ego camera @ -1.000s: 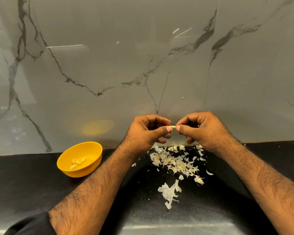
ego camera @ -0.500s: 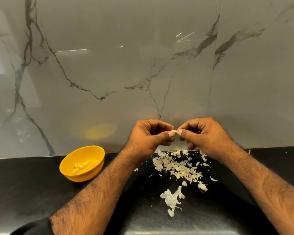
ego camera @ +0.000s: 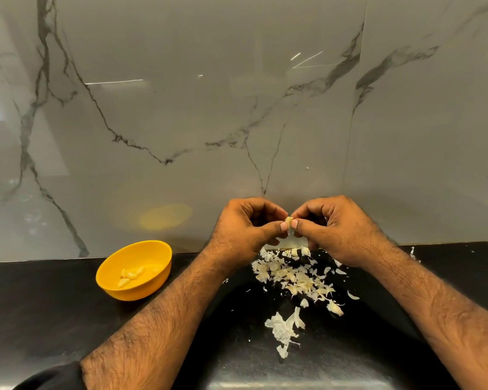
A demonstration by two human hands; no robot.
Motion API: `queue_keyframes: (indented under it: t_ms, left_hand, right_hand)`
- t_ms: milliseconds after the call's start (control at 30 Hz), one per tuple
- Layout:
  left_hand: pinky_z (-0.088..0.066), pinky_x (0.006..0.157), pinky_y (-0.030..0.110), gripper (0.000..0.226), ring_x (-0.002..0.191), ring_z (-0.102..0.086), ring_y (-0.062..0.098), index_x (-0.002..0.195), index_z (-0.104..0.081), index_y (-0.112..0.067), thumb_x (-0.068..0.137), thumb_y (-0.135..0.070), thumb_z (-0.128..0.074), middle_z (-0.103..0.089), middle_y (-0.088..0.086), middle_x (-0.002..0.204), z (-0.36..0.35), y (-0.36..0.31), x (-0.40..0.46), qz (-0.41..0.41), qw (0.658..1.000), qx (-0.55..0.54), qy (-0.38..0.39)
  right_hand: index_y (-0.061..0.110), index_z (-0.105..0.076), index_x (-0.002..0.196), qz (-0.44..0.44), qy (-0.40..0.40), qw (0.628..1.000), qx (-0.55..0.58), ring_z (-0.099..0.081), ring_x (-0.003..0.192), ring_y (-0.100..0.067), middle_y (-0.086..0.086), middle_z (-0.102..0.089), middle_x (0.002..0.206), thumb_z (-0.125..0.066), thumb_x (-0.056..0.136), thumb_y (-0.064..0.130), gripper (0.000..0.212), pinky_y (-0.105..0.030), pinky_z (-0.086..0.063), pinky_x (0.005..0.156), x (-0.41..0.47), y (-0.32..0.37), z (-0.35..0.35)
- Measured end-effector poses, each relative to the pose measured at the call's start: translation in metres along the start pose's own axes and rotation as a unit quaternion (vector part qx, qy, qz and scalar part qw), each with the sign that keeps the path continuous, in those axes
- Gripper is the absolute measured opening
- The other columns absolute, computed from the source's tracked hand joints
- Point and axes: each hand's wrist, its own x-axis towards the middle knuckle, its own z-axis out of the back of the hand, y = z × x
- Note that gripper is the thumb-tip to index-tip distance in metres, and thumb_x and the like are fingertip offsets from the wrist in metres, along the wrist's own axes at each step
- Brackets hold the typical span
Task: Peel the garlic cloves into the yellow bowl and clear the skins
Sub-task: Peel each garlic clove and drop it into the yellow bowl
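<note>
A small pale garlic clove [ego camera: 289,220] is pinched between the fingertips of my left hand [ego camera: 244,230] and my right hand [ego camera: 335,229], held above the counter close to the wall. Below the hands lies a heap of papery white garlic skins [ego camera: 296,277], and a larger skin piece [ego camera: 285,327] lies nearer to me. The yellow bowl [ego camera: 152,250] sits on the counter to the left of my left forearm, with a few peeled cloves [ego camera: 131,274] inside.
The black stone counter [ego camera: 40,311] runs along a grey marble-veined wall [ego camera: 181,108]. A few stray skin bits [ego camera: 412,253] lie by the wall at the right. The counter's front edge shows a shiny strip at the bottom.
The hands stay pinched together on the clove; more of the clove now shows between the fingertips. The view has tilted up slightly, so everything sits lower in the picture.
</note>
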Motion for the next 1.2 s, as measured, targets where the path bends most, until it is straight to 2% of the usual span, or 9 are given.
queue_keyframes:
  t_ms: [100,267,433,600,667,833,1000,1133,1200]
  left_hand:
    - [-0.067,0.076,0.038,0.012,0.085,-0.08,0.02,0.106,-0.078,-0.007,0.093,-0.008,-0.079,-0.081,0.005,0.093,-0.0005,0.0002,-0.0003,-0.009,1.0,0.015,0.002]
    - [-0.066,0.076,0.032,0.012,0.084,-0.079,0.019,0.106,-0.08,-0.007,0.095,-0.01,-0.079,-0.081,0.005,0.091,0.0008,-0.0018,-0.001,-0.016,0.999,0.032,0.004]
    - [-0.066,0.077,0.033,0.012,0.084,-0.08,0.02,0.106,-0.08,-0.006,0.094,-0.01,-0.079,-0.081,0.006,0.091,0.0001,-0.0028,-0.0014,-0.011,0.999,0.03,0.011]
    - [-0.066,0.076,0.033,0.012,0.083,-0.08,0.02,0.103,-0.08,-0.007,0.092,-0.01,-0.081,-0.081,0.006,0.089,0.0043,-0.0004,0.0001,-0.008,1.0,0.021,-0.002]
    - [-0.066,0.076,0.034,0.011,0.083,-0.08,0.02,0.103,-0.08,-0.007,0.092,-0.009,-0.081,-0.081,0.006,0.088,-0.0006,0.0,0.0003,-0.009,1.0,0.024,0.001]
    - [-0.067,0.078,0.036,0.012,0.083,-0.08,0.022,0.104,-0.079,-0.005,0.092,-0.008,-0.08,-0.081,0.007,0.089,-0.0007,-0.001,-0.0007,-0.007,1.0,0.021,0.01]
    - [-0.067,0.079,0.039,0.019,0.086,-0.08,0.024,0.111,-0.078,-0.006,0.092,-0.008,-0.08,-0.081,0.009,0.094,-0.0027,-0.0009,-0.0015,-0.015,1.0,0.009,0.01]
    - [-0.067,0.08,0.039,0.017,0.087,-0.08,0.025,0.109,-0.079,-0.009,0.092,-0.009,-0.08,-0.081,0.008,0.094,-0.0033,-0.0022,-0.0019,-0.017,1.0,0.0,0.017]
    - [-0.067,0.08,0.039,0.016,0.087,-0.079,0.027,0.108,-0.079,-0.007,0.092,-0.008,-0.08,-0.081,0.009,0.094,-0.0043,-0.0021,-0.0016,-0.018,1.0,-0.019,0.008]
  right_hand:
    - [0.027,-0.079,0.09,-0.004,0.009,1.0,-0.007,-0.07,0.06,-0.011,0.003,-0.076,0.079,-0.075,0.096,0.035,0.01,-0.025,-0.061,0.06,0.0002,0.0004,0.0]
    - [0.027,-0.076,0.088,-0.008,0.013,1.0,-0.024,-0.07,0.059,-0.012,0.001,-0.073,0.074,-0.073,0.095,0.035,0.011,-0.029,-0.063,0.06,0.0011,-0.0004,-0.0015]
    - [0.025,-0.077,0.089,-0.016,0.021,1.0,-0.015,-0.065,0.056,-0.004,0.012,-0.07,0.067,-0.074,0.097,0.033,0.012,-0.019,-0.055,0.056,0.0003,-0.0002,-0.0009]
    - [0.027,-0.078,0.092,-0.027,0.029,0.999,0.01,-0.068,0.062,-0.008,0.001,-0.076,0.082,-0.073,0.097,0.035,0.011,-0.024,-0.059,0.06,0.0013,0.0014,-0.0039]
    - [0.028,-0.078,0.091,-0.028,0.027,0.999,-0.004,-0.067,0.061,-0.007,0.001,-0.075,0.08,-0.074,0.097,0.036,0.011,-0.022,-0.057,0.059,-0.0002,-0.0008,-0.0013]
    - [0.028,-0.078,0.088,-0.023,0.02,0.999,-0.012,-0.067,0.061,-0.009,0.003,-0.072,0.072,-0.076,0.094,0.039,0.012,-0.034,-0.064,0.064,0.0009,-0.0023,0.0004]
    - [0.027,-0.078,0.088,-0.024,0.019,0.999,-0.011,-0.066,0.058,-0.007,0.005,-0.071,0.068,-0.075,0.095,0.033,0.01,-0.037,-0.064,0.066,0.0014,-0.0025,0.0008]
    - [0.022,-0.078,0.088,-0.038,0.015,0.999,0.027,-0.065,0.058,-0.01,-0.002,-0.072,0.071,-0.079,0.092,0.035,0.014,-0.036,-0.062,0.065,0.002,-0.0017,0.0007]
    - [0.018,-0.078,0.088,-0.042,0.007,0.998,0.053,-0.064,0.057,-0.013,-0.008,-0.073,0.074,-0.079,0.092,0.03,0.013,-0.036,-0.061,0.064,0.0022,-0.003,0.0008]
